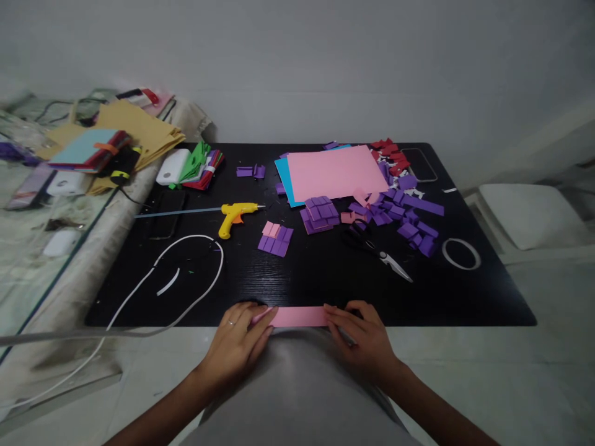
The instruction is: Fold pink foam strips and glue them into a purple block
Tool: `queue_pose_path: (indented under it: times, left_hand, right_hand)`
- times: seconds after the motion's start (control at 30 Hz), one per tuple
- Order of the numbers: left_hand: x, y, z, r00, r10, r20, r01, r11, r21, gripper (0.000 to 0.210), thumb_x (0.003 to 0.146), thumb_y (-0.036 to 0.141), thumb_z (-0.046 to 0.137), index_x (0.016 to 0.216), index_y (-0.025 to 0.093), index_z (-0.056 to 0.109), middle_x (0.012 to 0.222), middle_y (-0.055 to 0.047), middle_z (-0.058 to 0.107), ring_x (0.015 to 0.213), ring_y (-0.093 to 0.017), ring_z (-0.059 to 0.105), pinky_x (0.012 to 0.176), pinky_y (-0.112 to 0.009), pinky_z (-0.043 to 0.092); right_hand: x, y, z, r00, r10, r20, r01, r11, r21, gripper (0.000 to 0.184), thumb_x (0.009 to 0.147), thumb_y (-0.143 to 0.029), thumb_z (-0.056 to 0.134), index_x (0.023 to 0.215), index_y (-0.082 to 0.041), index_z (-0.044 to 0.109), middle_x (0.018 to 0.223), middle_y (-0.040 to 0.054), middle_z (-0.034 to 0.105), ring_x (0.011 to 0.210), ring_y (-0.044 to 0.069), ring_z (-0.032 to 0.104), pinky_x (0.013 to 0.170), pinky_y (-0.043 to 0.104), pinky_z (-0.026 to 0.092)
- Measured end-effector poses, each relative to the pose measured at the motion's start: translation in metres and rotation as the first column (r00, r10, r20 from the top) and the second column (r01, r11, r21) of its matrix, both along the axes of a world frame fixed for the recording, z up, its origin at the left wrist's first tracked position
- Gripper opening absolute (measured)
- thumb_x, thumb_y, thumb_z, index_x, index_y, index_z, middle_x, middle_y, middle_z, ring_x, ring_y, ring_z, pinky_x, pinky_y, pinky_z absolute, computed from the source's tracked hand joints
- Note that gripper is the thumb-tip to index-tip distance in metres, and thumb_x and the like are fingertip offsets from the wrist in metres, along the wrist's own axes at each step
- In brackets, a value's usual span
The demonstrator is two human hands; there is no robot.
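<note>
Head view. Black table (pixel 307 285) as landmark.

At the table's near edge, centre: pink strip (pixel 300 316), lying flat along the edge. Left hand (pixel 237 344) at the strip's left end, fingers laid over it and pinching that end; ring on 1 finger. Right hand (pixel 365 337) at the strip's right end, fingertips pressed on it, holding that end. Both hands grasp the strip, 1 at each end; neither is slack.

Mid-table, just beyond the strip: scissors (pixel 379 251), black handles, blades pointing to the table's near right. Left of them, small purple stack (pixel 276 240) with a pink piece on top. Further left, yellow glue gun (pixel 236 216), lying on its side, a glue stick projecting from its back toward the table's left edge. White cable (pixel 195 272) loops across the table's near left part and runs off its edge.

Table's far half: pink sheet (pixel 335 172) lying on a blue sheet (pixel 282 176), of which only the left margin shows. Just in front of them, a second purple pile (pixel 320 215). To the right, scattered purple pieces (pixel 411 220), and red scraps (pixel 390 155) at the far right corner. White ring (pixel 460 253) near the table's right edge, apart from the rest.

Far left corner of the table: white box (pixel 171 166) beside folded coloured sheets (pixel 202 165). Off the table's left side: brown envelopes (pixel 134 130) stacked on a cluttered surface.
</note>
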State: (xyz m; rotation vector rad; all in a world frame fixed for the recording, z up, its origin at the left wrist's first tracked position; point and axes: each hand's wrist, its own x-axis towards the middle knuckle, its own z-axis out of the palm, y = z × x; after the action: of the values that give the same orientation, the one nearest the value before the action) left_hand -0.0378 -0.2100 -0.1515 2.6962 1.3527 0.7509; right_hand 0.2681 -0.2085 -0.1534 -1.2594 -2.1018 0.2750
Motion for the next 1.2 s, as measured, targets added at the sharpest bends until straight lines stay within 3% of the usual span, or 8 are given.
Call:
queue_pose_path:
  times: [0.23, 0.43, 0.57, 0.8, 1.0, 1.2]
  left_hand:
    - [-0.003, 0.003, -0.004, 1.000, -0.006, 0.021, 0.006, 1.000, -0.013, 0.033, 0.102, 0.018, 0.063, 0.134, 0.018, 0.066, 0.114, -0.012, 0.071, 0.106, -0.026, 0.065, 0.094, -0.043, 0.054]
    - [0.000, 0.007, -0.002, 1.000, 0.020, -0.019, -0.021, 0.998, -0.054, 0.039, 0.102, 0.026, 0.061, 0.141, 0.019, 0.063, 0.120, -0.013, 0.070, 0.110, -0.029, 0.064, 0.096, -0.045, 0.053]
    - [0.000, 0.010, -0.002, 0.999, 0.043, -0.014, -0.043, 0.998, -0.041, 0.042, 0.101, 0.027, 0.061, 0.142, 0.016, 0.062, 0.122, -0.015, 0.069, 0.112, -0.030, 0.063, 0.098, -0.046, 0.053]
    - [0.001, 0.011, -0.005, 0.999, 0.048, -0.019, -0.048, 0.999, -0.026, 0.042, 0.102, 0.026, 0.061, 0.142, 0.015, 0.061, 0.122, -0.015, 0.067, 0.112, -0.029, 0.061, 0.098, -0.043, 0.051]
    - [0.001, 0.010, -0.004, 0.998, 0.055, -0.025, -0.056, 0.998, -0.030, 0.041, 0.103, 0.025, 0.059, 0.142, 0.015, 0.061, 0.122, -0.015, 0.067, 0.112, -0.029, 0.061, 0.097, -0.043, 0.050]
    - [0.001, 0.010, -0.004, 0.999, 0.047, -0.025, -0.047, 0.999, -0.016, 0.041, 0.103, 0.024, 0.059, 0.142, 0.014, 0.060, 0.122, -0.016, 0.065, 0.112, -0.029, 0.060, 0.097, -0.044, 0.051]
  right_hand:
    - [-0.027, 0.020, 0.009, 0.999, 0.032, -0.013, -0.031, 0.998, 0.047, 0.011, 0.098, -0.016, 0.063, 0.093, -0.018, 0.072, 0.089, 0.0061, 0.079, 0.082, 0.022, 0.061, 0.077, 0.036, 0.052]
    - [-0.082, 0.041, 0.006, 0.981, 0.144, 0.126, -0.127, 0.983, -0.134, 0.021, 0.103, -0.020, 0.058, 0.086, -0.021, 0.069, 0.077, 0.0018, 0.069, 0.072, 0.018, 0.062, 0.068, 0.034, 0.045]
    - [-0.100, 0.048, 0.003, 0.984, 0.082, 0.160, -0.055, 0.985, -0.166, 0.018, 0.100, -0.019, 0.062, 0.083, -0.021, 0.065, 0.080, 0.0028, 0.071, 0.077, 0.019, 0.064, 0.070, 0.034, 0.043]
    - [-0.090, 0.052, -0.001, 0.982, -0.079, 0.173, 0.112, 0.976, -0.185, 0.019, 0.097, -0.021, 0.067, 0.079, -0.021, 0.062, 0.074, 0.0025, 0.070, 0.070, 0.019, 0.064, 0.066, 0.032, 0.039]
    - [-0.072, 0.055, 0.002, 0.983, -0.075, 0.165, 0.107, 0.976, -0.190, 0.018, 0.095, -0.019, 0.070, 0.078, -0.022, 0.063, 0.073, 0.0004, 0.071, 0.068, 0.018, 0.064, 0.067, 0.032, 0.043]
    - [-0.040, 0.057, 0.008, 0.972, -0.144, 0.188, 0.181, 0.964, -0.196, 0.022, 0.101, -0.022, 0.062, 0.080, -0.022, 0.062, 0.073, 0.0024, 0.070, 0.066, 0.019, 0.064, 0.063, 0.032, 0.042]
